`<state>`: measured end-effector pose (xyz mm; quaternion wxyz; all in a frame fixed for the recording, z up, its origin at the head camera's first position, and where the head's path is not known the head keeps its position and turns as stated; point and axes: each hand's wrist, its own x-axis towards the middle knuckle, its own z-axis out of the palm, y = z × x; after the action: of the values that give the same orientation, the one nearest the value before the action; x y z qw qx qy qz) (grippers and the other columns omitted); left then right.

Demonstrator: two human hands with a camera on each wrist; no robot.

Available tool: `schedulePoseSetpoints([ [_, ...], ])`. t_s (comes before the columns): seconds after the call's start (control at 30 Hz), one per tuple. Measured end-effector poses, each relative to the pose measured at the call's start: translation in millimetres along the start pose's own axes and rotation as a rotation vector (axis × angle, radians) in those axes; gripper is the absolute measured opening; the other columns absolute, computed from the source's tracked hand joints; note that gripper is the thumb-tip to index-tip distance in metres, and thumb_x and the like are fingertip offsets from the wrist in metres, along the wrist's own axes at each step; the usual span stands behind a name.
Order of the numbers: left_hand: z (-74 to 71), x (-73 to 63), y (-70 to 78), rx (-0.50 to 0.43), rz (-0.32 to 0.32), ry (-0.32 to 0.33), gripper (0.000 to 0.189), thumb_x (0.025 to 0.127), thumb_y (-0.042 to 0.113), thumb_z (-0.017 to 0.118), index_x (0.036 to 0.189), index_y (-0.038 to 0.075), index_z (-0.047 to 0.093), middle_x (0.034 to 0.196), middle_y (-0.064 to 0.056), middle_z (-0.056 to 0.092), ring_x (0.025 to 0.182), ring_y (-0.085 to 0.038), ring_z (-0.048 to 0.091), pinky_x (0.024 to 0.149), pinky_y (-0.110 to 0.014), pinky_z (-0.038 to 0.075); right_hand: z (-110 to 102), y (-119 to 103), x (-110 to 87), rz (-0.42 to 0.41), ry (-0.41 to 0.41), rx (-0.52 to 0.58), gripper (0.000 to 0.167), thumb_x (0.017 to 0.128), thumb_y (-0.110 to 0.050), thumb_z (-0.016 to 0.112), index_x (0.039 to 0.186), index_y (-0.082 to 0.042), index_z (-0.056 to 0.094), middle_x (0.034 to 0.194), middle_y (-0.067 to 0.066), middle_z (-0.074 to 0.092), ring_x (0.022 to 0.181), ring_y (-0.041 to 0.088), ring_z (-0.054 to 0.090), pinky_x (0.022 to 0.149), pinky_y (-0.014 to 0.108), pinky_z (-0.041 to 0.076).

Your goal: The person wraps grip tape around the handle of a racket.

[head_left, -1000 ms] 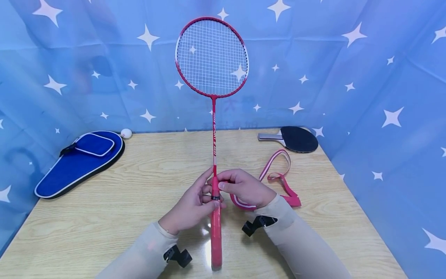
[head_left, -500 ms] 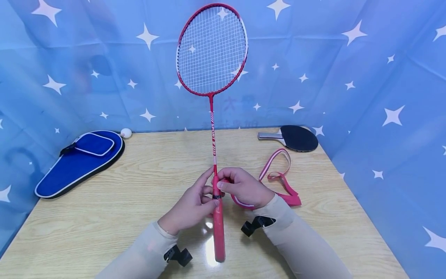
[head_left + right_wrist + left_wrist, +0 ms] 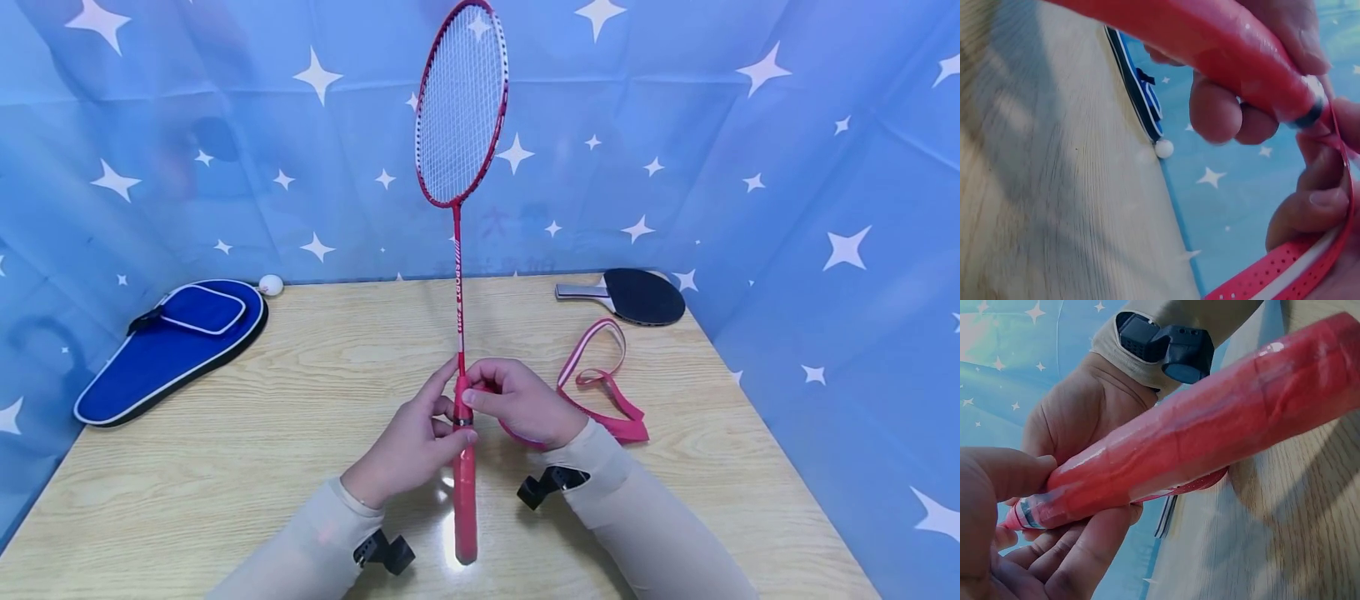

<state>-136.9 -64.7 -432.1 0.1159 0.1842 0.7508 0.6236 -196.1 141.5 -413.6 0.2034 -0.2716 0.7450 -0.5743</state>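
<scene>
A red and white badminton racket (image 3: 465, 508) is held tilted, its head up in front of the backdrop and its red handle toward me. My left hand (image 3: 408, 442) holds the upper handle between thumb and fingers, near a dark band. My right hand (image 3: 528, 404) pinches red grip tape (image 3: 1285, 269) against the handle's narrow top end, just above that band. Perforated and striped white, the tape passes through my right fingers. Its loose length lies in loops on the table to the right. In the left wrist view the handle (image 3: 1191, 431) looks wrapped in a glossy layer.
On the wood table (image 3: 225, 492), a blue paddle case (image 3: 180, 350) lies at the left beside a white ball (image 3: 271, 285). A black table tennis paddle (image 3: 641, 297) lies at the back right. Behind the table hangs a blue star-patterned curtain (image 3: 337, 167).
The racket has turned about its long axis, so its head appears narrower, and it has risen a little. Both hands stay almost in place around the top of the handle.
</scene>
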Motion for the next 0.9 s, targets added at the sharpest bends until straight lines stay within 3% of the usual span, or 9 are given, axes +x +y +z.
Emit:
schedulePoseSetpoints([
  [0.17,-0.1,0.3,0.4,-0.018,0.019,0.003,0.096,0.095,0.003,0.073,0.17,0.027,0.017,0.099,-0.013,0.065,0.078,-0.021,0.075,0.069,-0.03,0.064,-6.4,0.6,-1.6,0.033,-0.017,-0.021,0.015,0.104,-0.011,0.063,0.116,-0.009,0.073,0.103,0.009,0.069,0.098,0.028,0.061,0.093,0.035,0.053],
  [0.43,-0.5,0.4,0.6,-0.079,0.026,-0.005,0.097,0.094,-0.002,0.069,0.17,0.026,0.016,0.1,-0.014,0.067,0.085,-0.029,0.077,0.071,-0.029,0.064,-9.8,0.7,-3.0,0.04,-0.049,-0.003,0.02,0.104,-0.011,0.064,0.122,-0.008,0.073,0.108,0.011,0.071,0.104,0.029,0.063,0.099,0.04,0.054],
  [0.63,-1.7,0.2,-0.9,-0.156,0.036,-0.035,0.096,0.095,-0.007,0.063,0.171,0.024,0.012,0.116,-0.023,0.069,0.101,-0.046,0.075,0.082,-0.033,0.065,-9.0,0.1,-2.5,0.026,-0.087,0.005,0.025,0.105,-0.011,0.062,0.127,-0.006,0.072,0.111,0.009,0.072,0.106,0.028,0.063,0.101,0.038,0.052],
  [0.9,-2.4,0.6,-3.8,-0.191,0.046,-0.076,0.095,0.097,-0.007,0.058,0.171,0.024,0.009,0.128,-0.03,0.066,0.104,-0.044,0.075,0.087,-0.036,0.065,-8.0,1.7,-1.6,0.008,-0.13,0.027,0.02,0.106,-0.01,0.059,0.12,-0.001,0.071,0.105,0.009,0.07,0.1,0.025,0.062,0.097,0.035,0.051],
])
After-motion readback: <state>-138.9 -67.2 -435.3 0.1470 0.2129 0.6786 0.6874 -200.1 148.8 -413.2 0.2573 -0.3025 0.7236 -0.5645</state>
